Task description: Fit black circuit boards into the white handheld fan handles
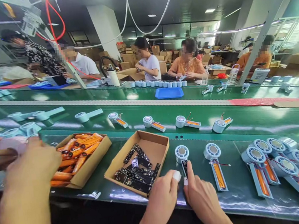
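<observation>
My right hand [202,194] is at the lower end of a light-blue handheld fan [182,153] lying on the green bench. Its index finger presses on a black circuit board [185,167] in the handle, and the white-covered thumb is against the handle's end. Just left of it, my left hand [160,195] is closed with its white-covered thumb on top; whatever lies inside its fingers is hidden. A cardboard tray [157,141] of black circuit boards sits beside my left hand. To the right lies another fan [212,151] with an orange battery [218,174] in its handle.
At left, a co-worker's hand [33,161] is near a box [90,165] of orange batteries. Several fans [257,153] cluster at right. More fans [154,122] lie along the green belt [130,135]. Across it, people work near a blue tray [169,93].
</observation>
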A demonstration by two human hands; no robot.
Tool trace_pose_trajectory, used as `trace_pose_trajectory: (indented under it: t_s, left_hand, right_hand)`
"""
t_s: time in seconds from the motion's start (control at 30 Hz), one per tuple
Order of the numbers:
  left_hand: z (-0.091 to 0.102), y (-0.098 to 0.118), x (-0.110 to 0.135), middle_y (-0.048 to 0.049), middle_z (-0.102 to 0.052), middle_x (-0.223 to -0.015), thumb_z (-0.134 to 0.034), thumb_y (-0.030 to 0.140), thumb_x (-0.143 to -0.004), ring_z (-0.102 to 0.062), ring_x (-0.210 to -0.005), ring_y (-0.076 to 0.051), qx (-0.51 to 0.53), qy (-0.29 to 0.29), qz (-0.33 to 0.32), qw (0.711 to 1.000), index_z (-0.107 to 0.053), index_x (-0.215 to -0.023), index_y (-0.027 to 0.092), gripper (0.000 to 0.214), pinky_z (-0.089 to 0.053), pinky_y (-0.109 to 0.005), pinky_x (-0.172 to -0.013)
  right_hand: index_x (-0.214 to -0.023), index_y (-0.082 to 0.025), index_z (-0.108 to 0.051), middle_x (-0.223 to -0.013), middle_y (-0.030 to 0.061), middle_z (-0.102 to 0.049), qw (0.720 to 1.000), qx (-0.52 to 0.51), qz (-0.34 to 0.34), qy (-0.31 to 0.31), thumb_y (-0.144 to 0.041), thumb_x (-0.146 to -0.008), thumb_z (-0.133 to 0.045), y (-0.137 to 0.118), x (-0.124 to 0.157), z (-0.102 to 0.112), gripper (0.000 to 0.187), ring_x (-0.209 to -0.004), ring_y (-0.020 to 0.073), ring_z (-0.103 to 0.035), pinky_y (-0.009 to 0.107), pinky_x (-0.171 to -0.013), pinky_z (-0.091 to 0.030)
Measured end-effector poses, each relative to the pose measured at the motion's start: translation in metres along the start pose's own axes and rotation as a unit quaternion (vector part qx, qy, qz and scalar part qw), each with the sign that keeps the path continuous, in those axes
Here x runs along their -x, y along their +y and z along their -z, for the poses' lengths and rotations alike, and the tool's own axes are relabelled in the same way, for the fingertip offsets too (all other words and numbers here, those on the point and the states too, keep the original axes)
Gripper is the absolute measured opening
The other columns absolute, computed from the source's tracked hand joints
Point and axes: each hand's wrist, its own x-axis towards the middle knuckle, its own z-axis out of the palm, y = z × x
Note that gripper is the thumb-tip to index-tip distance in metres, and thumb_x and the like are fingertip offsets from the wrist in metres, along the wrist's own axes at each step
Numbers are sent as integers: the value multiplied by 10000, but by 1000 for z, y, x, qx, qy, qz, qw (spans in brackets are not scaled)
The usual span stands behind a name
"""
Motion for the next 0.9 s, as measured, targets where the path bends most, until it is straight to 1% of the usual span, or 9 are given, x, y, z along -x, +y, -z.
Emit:
trace_pose_trajectory:
  t_s: [0.1,0.17,0.37,0.5,0.6,0.7,0.77,0.83,0.9]
  left_hand:
    - [38,-10,-11,-113,-740,-1096,-286,87,-964,-692,-1031,-231,-187,60,12,980,-662,-1159,193,436,-495,-314,-857]
    - [57,-22,-22,-160,-701,-1160,-306,20,-923,-641,-1124,-277,-231,69,16,970,-642,-1229,156,475,-479,-370,-906]
    - [80,-52,-46,-148,-698,-1014,-470,-82,-715,-613,-1095,-322,-266,24,-8,964,-715,-789,180,366,-469,-405,-873]
    - [90,-55,-50,-72,-694,-964,-553,20,-734,-632,-1030,-250,-238,19,-62,969,-596,-632,217,226,-458,-331,-880]
    - [97,-55,-49,-28,-680,-775,-456,133,-844,-667,-789,-221,-206,41,-63,976,-561,-711,239,199,-483,-313,-718]
    - [92,-47,-41,-14,-679,-751,-426,303,-880,-674,-675,-212,-51,198,-60,977,-558,-856,249,144,-506,-296,-606]
    - [78,-37,-33,-11,-710,-797,-575,375,-793,-700,-675,-207,146,330,-47,931,-568,-921,249,179,-536,-276,-576]
    - [56,-26,-26,7,-728,-772,-707,371,-707,-712,-654,-200,313,334,-17,889,-607,-971,247,309,-562,-265,-560]
    - [31,-16,-21,-4,-751,-743,-765,361,-647,-712,-608,-196,467,240,23,851,-648,-864,224,282,-570,-264,-528]
  right_hand:
    - [-1499,-4,-428,-707,161,-735,998,51,9,-42,-129,-930,-552,-4,-10,13,596,-626,290,-749,307,-554,-553]
    - [-1514,1,-399,-709,171,-740,996,55,22,-67,-182,-963,-542,-3,-13,21,598,-657,299,-755,316,-581,-549]
    - [-1595,-36,-204,-822,141,-758,991,-54,67,-107,-261,-1005,-467,25,7,38,684,-740,311,-745,343,-636,-519]
    - [-1601,-111,-230,-803,51,-737,974,-174,118,-80,-180,-950,-464,59,34,44,695,-698,237,-703,294,-626,-495]
    - [-1557,-180,-355,-757,3,-704,964,-240,115,-2,-194,-957,-439,86,51,49,606,-634,183,-660,254,-607,-480]
    - [-1407,-210,-551,-700,-13,-668,957,-275,58,74,-273,-1000,-428,108,59,56,430,-588,158,-623,235,-582,-474]
    - [-1283,-194,-636,-674,-10,-654,952,-283,1,117,-304,-1011,-426,117,59,58,361,-577,158,-613,239,-574,-480]
    - [-1208,-181,-665,-723,13,-676,949,-272,-44,156,-288,-1005,-425,120,54,57,332,-610,165,-628,247,-579,-490]
    - [-1187,-192,-665,-834,40,-699,952,-243,-54,177,-231,-991,-419,118,46,54,316,-688,174,-653,255,-611,-503]
